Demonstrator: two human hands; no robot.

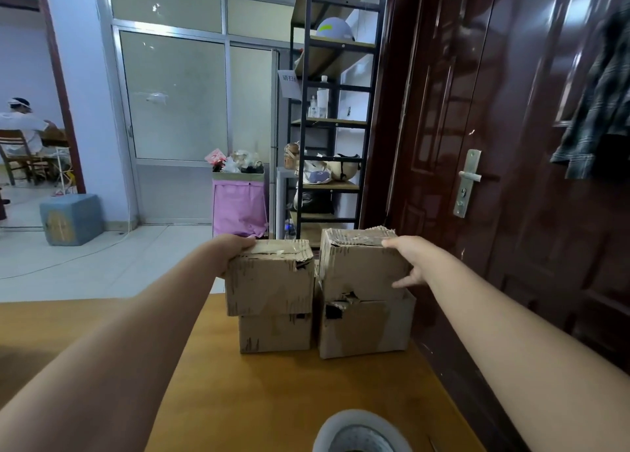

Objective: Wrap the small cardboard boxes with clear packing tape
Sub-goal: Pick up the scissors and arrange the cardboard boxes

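Four small worn brown cardboard boxes sit mid-frame on the orange-brown wooden table (272, 400), two stacks of two side by side. Your left hand (235, 250) grips the far-left edge of the upper left box (269, 277), fingers curled over its top. Your right hand (409, 260) holds the right side of the upper right box (361, 267), thumb on top, fingers spread down the side. The roll of clear packing tape (361, 434) lies untouched at bottom centre. The boxes' tops show glossy old tape, but I'd say no wrapping has started; all four are left.
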